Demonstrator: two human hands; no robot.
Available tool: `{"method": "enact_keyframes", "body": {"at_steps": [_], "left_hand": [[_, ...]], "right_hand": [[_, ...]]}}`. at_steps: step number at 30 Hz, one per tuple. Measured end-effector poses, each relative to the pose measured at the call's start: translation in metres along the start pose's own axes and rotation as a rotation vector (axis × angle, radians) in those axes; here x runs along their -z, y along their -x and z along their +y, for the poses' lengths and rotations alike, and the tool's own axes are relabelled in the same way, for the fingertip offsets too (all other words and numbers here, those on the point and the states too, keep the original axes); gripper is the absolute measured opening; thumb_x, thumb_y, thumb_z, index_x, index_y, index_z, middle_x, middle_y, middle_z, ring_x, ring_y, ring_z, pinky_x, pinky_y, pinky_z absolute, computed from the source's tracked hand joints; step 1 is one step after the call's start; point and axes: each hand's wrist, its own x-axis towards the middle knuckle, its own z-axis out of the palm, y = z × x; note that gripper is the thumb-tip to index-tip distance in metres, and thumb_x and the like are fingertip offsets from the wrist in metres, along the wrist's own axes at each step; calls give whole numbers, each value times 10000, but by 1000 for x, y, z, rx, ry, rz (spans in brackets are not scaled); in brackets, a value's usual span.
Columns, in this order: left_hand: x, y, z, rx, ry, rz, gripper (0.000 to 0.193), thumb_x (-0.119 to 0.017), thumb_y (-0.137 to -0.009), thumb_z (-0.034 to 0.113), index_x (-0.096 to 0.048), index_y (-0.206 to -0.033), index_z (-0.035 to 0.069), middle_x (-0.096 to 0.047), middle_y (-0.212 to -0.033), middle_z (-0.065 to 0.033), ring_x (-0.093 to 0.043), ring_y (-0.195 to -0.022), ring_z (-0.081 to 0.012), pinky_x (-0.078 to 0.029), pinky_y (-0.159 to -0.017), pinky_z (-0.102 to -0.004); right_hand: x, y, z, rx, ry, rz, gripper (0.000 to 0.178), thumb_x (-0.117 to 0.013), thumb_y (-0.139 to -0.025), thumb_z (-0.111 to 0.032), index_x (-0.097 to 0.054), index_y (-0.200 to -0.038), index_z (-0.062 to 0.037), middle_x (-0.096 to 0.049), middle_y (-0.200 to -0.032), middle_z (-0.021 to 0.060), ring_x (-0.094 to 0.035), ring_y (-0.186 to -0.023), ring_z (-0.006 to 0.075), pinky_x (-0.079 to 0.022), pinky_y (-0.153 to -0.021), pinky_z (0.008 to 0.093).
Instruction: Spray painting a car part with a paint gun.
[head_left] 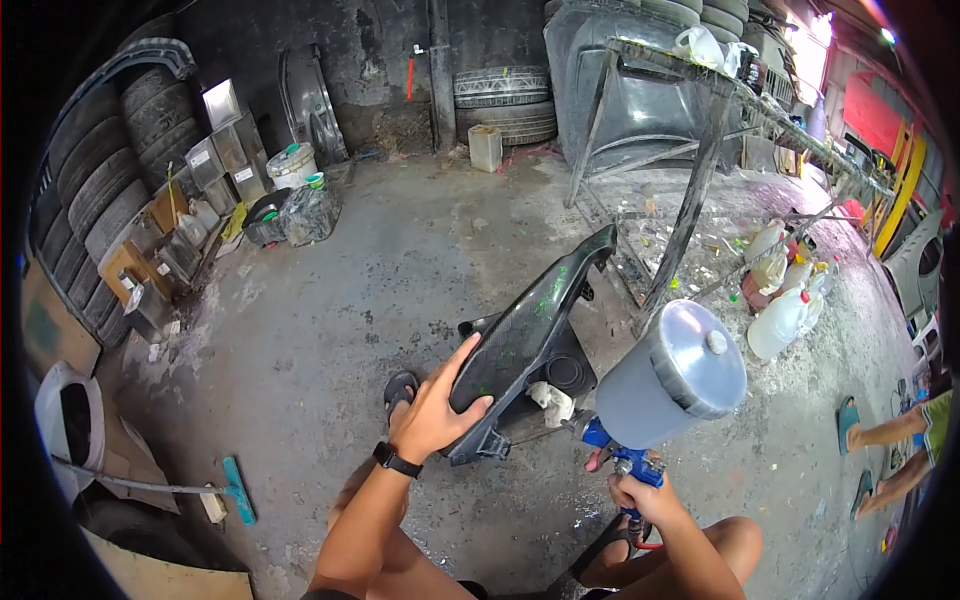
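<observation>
A long black curved car body panel (525, 320) leans over a dark support, with greenish marks on its glossy face. My left hand (437, 402), a black watch on its wrist, grips the panel's near end, thumb on the face and fingers along the left edge. In my right hand (640, 497) is a blue spray gun (630, 462), held by its handle. A large translucent paint cup (672, 375) with a lid sits on top of the gun. The nozzle points left, toward a crumpled whitish rag (551, 403) beside the panel. My trigger finger is partly hidden.
A wooden-framed table (700, 170) stands ahead to the right, plastic jugs (778, 325) near it. Stacked tires (100, 190), metal cans (235, 140) and a white bucket (291, 165) line the left. A teal-headed broom (239, 490) lies left. Another person's legs (890, 440) show at right.
</observation>
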Motion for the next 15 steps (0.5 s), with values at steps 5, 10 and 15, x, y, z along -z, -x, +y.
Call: {"method": "enact_keyframes", "body": {"at_steps": [5,10,15], "left_hand": [[-12,-4,-3,4,283,38,789,-675,-790,20,-265,-1460,105,-518,-1304,-177,-512,-1185,-225,-389,-997,-331],[-20,-2,-12,96,625,96,798,-679,-814,32,-211,-1460,27,-393,-1397,-122,-395,-1265,-188,-306,-1056,-305],[-26,5,-19,143,806,110,759,-651,-843,58,-205,-1456,48,-417,-1363,-113,-410,-1245,-202,-327,-1040,-312]], "right_hand": [[5,-2,1,3,63,-11,282,-508,-737,45,-592,-1003,11,-492,-583,6,-377,-435,60,-289,-411,223],[10,3,-6,86,33,37,278,-500,-741,43,-584,-1005,15,-452,-532,9,-371,-421,78,-280,-407,238],[14,6,-17,147,-68,100,249,-494,-768,30,-558,-1010,25,-402,-505,14,-330,-409,100,-285,-426,260]]}}
